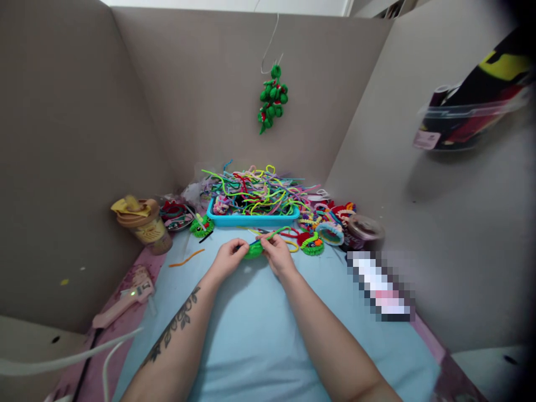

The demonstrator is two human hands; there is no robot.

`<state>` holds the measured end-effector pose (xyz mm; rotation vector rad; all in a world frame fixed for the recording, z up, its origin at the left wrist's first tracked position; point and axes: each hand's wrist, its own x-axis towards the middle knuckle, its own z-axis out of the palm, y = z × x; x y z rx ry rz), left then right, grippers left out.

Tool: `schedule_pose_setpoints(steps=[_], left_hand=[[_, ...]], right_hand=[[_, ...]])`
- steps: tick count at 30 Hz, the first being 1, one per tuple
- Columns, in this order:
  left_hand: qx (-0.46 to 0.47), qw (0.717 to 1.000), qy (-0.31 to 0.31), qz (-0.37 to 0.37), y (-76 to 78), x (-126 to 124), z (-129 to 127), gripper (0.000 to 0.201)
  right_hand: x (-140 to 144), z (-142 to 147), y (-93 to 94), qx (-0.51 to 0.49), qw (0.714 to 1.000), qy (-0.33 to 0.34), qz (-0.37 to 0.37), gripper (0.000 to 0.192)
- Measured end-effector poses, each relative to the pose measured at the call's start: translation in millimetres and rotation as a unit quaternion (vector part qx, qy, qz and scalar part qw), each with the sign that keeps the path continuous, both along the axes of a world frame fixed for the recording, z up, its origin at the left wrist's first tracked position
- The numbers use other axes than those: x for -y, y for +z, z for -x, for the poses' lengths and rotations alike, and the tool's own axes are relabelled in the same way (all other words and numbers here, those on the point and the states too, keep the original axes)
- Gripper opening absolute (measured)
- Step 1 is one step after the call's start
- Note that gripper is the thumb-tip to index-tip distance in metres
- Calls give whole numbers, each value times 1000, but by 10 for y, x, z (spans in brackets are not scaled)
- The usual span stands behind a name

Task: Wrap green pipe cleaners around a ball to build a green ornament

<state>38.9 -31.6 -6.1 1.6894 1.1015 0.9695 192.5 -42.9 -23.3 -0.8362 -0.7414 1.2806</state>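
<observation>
**A:** so what are those hands up to? Left hand (228, 258) and right hand (277, 254) are both pinching a fuzzy green coiled pipe-cleaner piece (253, 249), held between them just above the light blue bench (259, 335).

**B:** yep, its loose green tail pokes out past the right fingers. I'd keep each wrap snug with short pinches. Forearms angle inward, wrists low. The turquoise plastic tray of mixed pipe cleaners (253, 215) sits just beyond the hands.
</observation>
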Motion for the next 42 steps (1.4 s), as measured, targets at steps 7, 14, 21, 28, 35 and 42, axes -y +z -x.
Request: schedule_pose_setpoints(steps=[7, 14, 21, 28, 35, 42], left_hand=[[-23, 1000, -8, -7, 19, 30, -3, 25], [22, 999, -16, 20, 50, 40, -4, 27], [91, 994, -39, 47, 24, 6, 47, 25], [227, 960, -75, 147, 3, -40, 115, 39], [222, 954, -103, 172, 85, -24, 174, 48], [94, 991, -50, 86, 134, 22, 109, 41]], right_hand=[[-32, 7, -58, 11, 1000, -25, 5, 23], [-29, -41, -27, -28, 998, -14, 47, 20], [1, -75, 31, -69, 994, 66, 48, 27], [-36, -130, -14, -130, 984, 91, 82, 25], [-88, -185, -75, -113, 972, 179, 103, 22], [-6, -107, 2, -57, 991, 91, 75, 29]])
